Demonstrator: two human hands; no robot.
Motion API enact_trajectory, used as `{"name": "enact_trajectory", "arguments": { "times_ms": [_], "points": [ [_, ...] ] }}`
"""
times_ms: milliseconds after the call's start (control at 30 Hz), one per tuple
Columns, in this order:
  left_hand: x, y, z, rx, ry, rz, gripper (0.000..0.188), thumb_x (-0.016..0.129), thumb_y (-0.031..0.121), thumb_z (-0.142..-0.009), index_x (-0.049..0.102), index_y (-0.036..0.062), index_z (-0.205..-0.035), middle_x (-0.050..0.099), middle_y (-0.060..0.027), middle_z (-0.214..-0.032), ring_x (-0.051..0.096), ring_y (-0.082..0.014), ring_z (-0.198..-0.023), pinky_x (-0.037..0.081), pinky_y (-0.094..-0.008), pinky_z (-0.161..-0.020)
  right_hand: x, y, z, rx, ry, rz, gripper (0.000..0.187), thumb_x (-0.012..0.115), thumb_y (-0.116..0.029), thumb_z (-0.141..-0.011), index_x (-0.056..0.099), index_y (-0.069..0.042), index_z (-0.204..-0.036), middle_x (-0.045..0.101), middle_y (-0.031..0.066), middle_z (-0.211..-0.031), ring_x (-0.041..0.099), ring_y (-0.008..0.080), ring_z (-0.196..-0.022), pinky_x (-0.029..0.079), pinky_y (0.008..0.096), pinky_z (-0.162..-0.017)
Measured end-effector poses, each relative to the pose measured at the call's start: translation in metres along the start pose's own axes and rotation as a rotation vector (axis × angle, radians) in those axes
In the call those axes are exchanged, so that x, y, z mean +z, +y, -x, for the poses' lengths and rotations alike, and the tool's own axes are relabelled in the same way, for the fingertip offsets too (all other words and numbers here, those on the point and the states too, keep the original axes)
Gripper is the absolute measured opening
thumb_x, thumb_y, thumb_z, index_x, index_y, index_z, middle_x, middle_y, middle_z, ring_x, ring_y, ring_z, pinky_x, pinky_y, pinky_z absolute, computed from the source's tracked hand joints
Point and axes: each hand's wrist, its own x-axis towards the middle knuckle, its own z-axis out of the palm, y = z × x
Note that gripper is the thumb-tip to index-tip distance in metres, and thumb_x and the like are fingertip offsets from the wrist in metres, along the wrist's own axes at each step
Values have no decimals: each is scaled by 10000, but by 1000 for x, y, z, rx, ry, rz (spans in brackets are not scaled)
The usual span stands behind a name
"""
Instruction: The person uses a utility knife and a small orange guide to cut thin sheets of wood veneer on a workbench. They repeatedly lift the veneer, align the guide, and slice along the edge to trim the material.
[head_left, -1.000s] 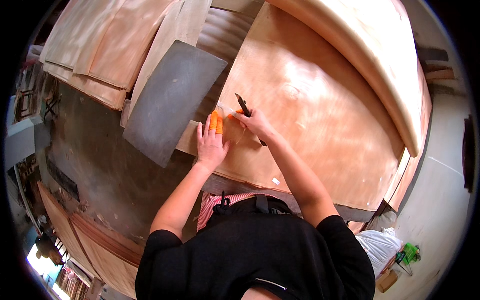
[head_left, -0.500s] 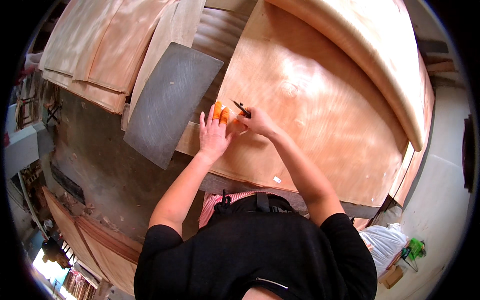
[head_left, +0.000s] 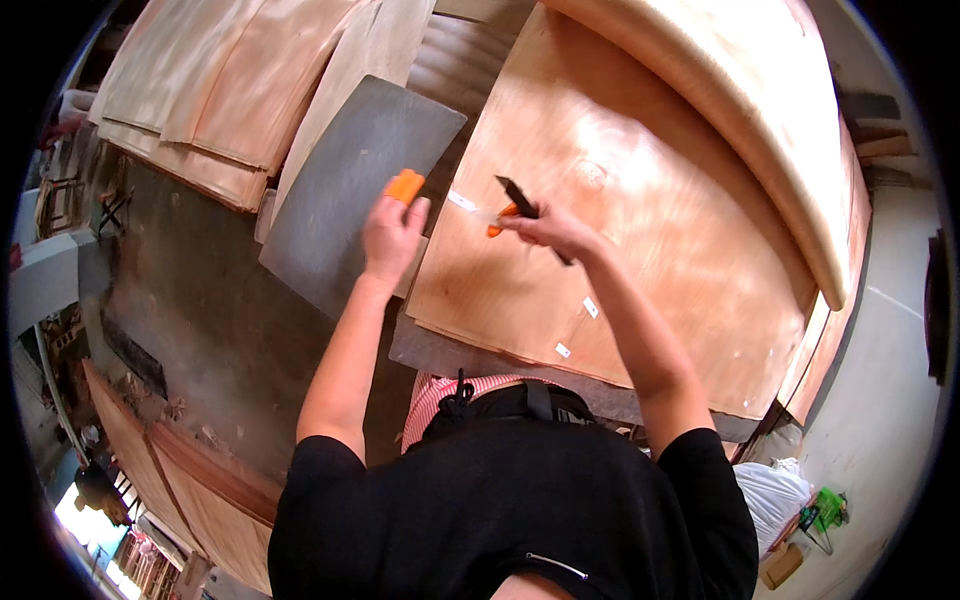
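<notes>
Now, head view: left hand is off the wood sheet, over the grey plate, fingers loosely apart, grip looks empty. That leaves the white tab uncovered on the sheet's left edge. Right hand grips a dark cutter, right of it. Versus half a second ago: hands wider apart, second tab showing nearer.
</notes>
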Motion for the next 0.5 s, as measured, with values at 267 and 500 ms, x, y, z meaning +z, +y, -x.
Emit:
{"name": "enact_trajectory", "arguments": {
  "times_ms": [267, 500],
  "points": [
    [-16, -11, 83, 40, -40, -192, 373, 525, 196, -788, 482, -47, -1066, 466, -185, -1143, 417, -323, -1083, 322, -400, -911, 88, 51, -27, 161, 116, 10, 179, 604, -235, -753, 636, -59, -764, 489, -12, -514, 448, 72, -462, 343, 230, -429],
    [9, 22, 110, 155, -282, -347, 536, 559, 238, -739, 389, -38, -1166, 326, -177, -1268, 232, -294, -1228, 174, -478, -991, 89, 51, -26, 146, 154, 79, 226, 610, -253, -743, 618, -33, -697, 517, 8, -526, 476, 93, -471, 366, 241, -443]
  ]
}}
